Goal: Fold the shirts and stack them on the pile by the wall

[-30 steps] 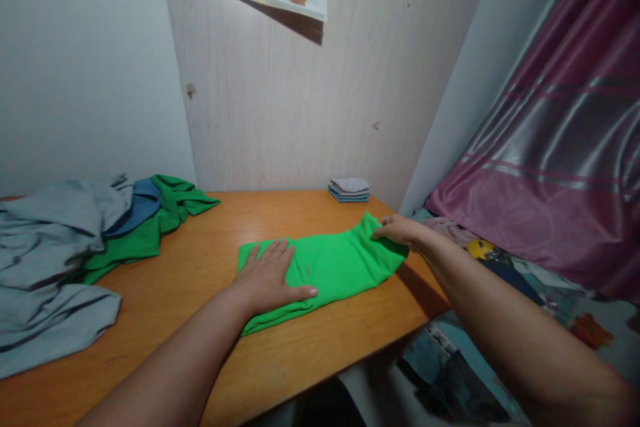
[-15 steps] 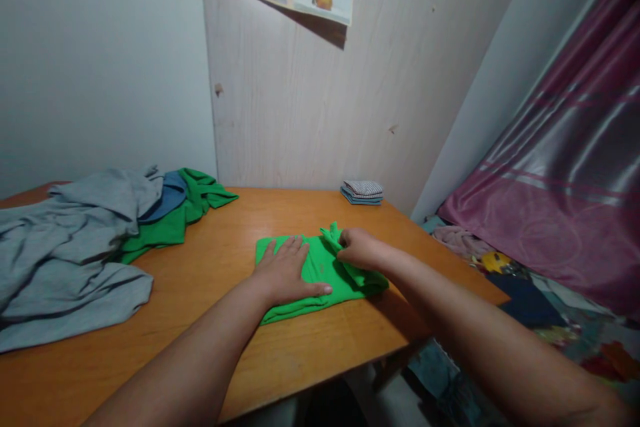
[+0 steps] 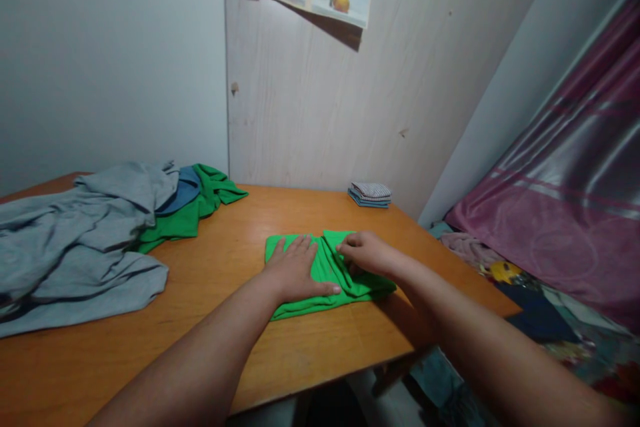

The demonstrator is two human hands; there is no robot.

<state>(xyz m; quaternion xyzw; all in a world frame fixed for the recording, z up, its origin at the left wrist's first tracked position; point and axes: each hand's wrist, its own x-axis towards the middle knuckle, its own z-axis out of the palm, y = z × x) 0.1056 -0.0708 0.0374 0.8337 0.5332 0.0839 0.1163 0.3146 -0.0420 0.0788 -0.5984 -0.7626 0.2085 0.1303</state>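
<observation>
A bright green folded garment (image 3: 327, 268) lies on the wooden table in front of me, its left part flat and its right part wrinkled into a loose fold. My left hand (image 3: 296, 269) rests flat on the left half, fingers spread and thumb pointing right. At the right half, my right hand (image 3: 369, 255) has its thumb and fingers closed on the folded-over layer. Some of the right fingertips are hidden behind the hand and in the cloth.
Grey clothing (image 3: 95, 233) is heaped at the left, with a blue piece (image 3: 185, 188) and a darker green piece (image 3: 217, 185) beside it. A small folded stack of cloths (image 3: 370, 194) sits at the back right. Beyond the table's right edge lie more fabrics under a pink curtain (image 3: 550, 227).
The green flap in my right hand stood bunched up and now lies lower and flatter over the garment. My left hand stays pressed on it. The view has shifted slightly left.
</observation>
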